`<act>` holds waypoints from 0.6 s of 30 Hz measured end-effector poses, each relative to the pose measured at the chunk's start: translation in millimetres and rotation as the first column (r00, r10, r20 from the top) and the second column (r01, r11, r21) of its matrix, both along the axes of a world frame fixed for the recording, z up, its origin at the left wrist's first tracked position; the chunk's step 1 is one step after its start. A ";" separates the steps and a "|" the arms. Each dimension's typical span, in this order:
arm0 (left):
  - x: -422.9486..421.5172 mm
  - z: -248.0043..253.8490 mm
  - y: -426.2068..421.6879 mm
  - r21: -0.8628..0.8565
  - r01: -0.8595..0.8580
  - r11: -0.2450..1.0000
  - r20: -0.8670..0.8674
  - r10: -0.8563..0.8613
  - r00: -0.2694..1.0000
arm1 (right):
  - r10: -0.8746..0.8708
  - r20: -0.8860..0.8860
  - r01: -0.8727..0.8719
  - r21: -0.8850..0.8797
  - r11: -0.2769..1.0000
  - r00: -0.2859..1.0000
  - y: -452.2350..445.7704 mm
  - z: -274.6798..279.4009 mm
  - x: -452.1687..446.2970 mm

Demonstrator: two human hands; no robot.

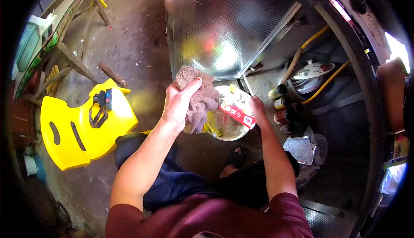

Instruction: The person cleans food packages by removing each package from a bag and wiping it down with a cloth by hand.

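Observation:
My left hand (176, 107) is closed on a bunched brown cloth (195, 92), which hangs in folds below the fingers. A white bucket (233, 137) stands on the floor just beyond my legs, holding several wrappers, among them a yellow one (214, 123). Over the bucket's right side is a red-and-white packet (236, 115) with printed lettering. My right hand (257, 110) is closed at this packet's right edge; its fingertips are hidden. The cloth overlaps the bucket's left side from my view.
A tall metal panel (207, 26) with a dimpled surface stands open ahead. On the left, a yellow plastic chair (95, 130) bears a black strapped device (102, 106). Bottles (282, 103), a lidded pot (312, 70) and a plastic bag (302, 149) are at right.

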State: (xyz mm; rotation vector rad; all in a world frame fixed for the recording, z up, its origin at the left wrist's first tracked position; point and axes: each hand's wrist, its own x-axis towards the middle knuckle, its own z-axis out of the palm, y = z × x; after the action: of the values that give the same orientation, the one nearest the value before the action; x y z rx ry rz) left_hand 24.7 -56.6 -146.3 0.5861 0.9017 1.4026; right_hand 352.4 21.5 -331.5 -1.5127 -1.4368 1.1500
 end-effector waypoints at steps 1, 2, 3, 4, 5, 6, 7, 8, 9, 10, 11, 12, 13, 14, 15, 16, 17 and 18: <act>2.2 -3.2 0.8 -0.003 -0.006 1.000 0.021 0.006 1.000 | -0.046 -0.131 0.039 -0.057 0.998 0.990 -0.9 25.1 -1.9; 5.1 -3.5 0.9 -0.029 -0.021 0.999 0.031 0.022 0.999 | 0.019 -0.092 -0.024 -0.055 0.998 0.996 12.2 22.6 19.7; 6.7 -3.9 -0.1 -0.052 -0.035 0.998 0.044 0.037 0.998 | -0.096 -0.352 0.084 -0.051 0.995 0.931 8.0 46.8 2.7; 8.5 -4.9 -0.7 -0.074 -0.049 0.996 0.057 0.054 0.997 | -0.109 -0.363 0.081 -0.093 0.992 0.925 13.2 54.6 12.9; 10.1 -7.7 -1.3 -0.079 -0.077 0.994 0.057 0.082 0.995 | -0.122 -0.374 0.076 -0.136 0.988 0.919 17.6 62.6 22.2; 11.4 -12.3 -1.9 -0.084 -0.106 0.991 0.056 0.111 0.992 | -0.162 -0.496 0.127 -0.104 0.986 0.853 9.9 90.2 3.2; 12.9 -17.2 -2.2 -0.089 -0.136 0.987 0.055 0.141 0.988 | -0.126 -0.522 0.091 -0.092 0.992 0.844 4.8 111.0 -3.5; 15.0 -22.5 -2.2 -0.025 -0.161 0.987 0.067 0.162 0.984 | -0.090 -0.546 0.055 -0.079 0.995 0.833 -0.7 128.0 -7.6; 17.2 -23.3 -2.8 0.017 -0.197 0.980 0.039 0.196 0.980 | -0.053 -0.570 0.018 -0.067 0.998 0.820 -7.3 145.9 -14.4; 21.1 -23.2 -3.9 0.058 -0.234 0.971 0.011 0.233 0.972 | -0.005 -0.566 -0.031 -0.054 0.998 0.824 -16.4 166.5 -26.7; 25.1 -22.0 -5.5 0.097 -0.270 0.958 -0.017 0.272 0.962 | 0.012 -0.539 -0.048 -0.052 0.997 0.842 -18.0 168.0 -28.8; 28.4 -10.1 -11.1 0.161 -0.249 0.955 -0.053 0.260 0.964 | 0.030 -0.512 -0.066 -0.052 0.996 0.858 -19.6 168.9 -30.9; 28.4 -8.1 -12.0 0.253 -0.205 0.945 -0.156 0.249 0.956 | 0.048 -0.485 -0.084 -0.053 0.995 0.873 -21.4 170.5 -35.0; 27.8 0.3 -13.0 0.301 -0.169 0.939 -0.170 0.227 0.959 | 0.083 -0.497 -0.124 -0.049 0.991 0.864 -24.1 172.9 -39.2; 26.1 1.1 -10.3 0.293 -0.128 0.947 -0.210 0.194 0.958 | 0.093 -0.490 -0.150 -0.077 0.986 0.867 -23.0 172.4 -38.9; 24.4 2.1 -7.6 0.286 -0.086 0.954 -0.250 0.161 0.955 | 0.102 -0.483 -0.175 -0.108 0.979 0.869 -21.9 171.4 -36.5; 22.9 -16.7 0.5 0.234 0.008 0.972 -0.277 0.059 0.959 | 0.108 -0.478 -0.197 -0.140 0.970 0.872 -21.9 169.3 -35.6; 21.4 -35.5 8.8 0.182 0.103 0.978 -0.304 -0.044 0.952 | 0.126 -0.554 -0.251 -0.154 0.956 0.823 -26.8 178.6 -41.6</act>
State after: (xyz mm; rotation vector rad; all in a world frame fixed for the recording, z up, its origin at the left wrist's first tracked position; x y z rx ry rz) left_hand 46.0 -47.8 -181.8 0.9930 0.9738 1.3646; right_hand 310.8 -5.2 -152.9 -1.0606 -1.1046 1.7449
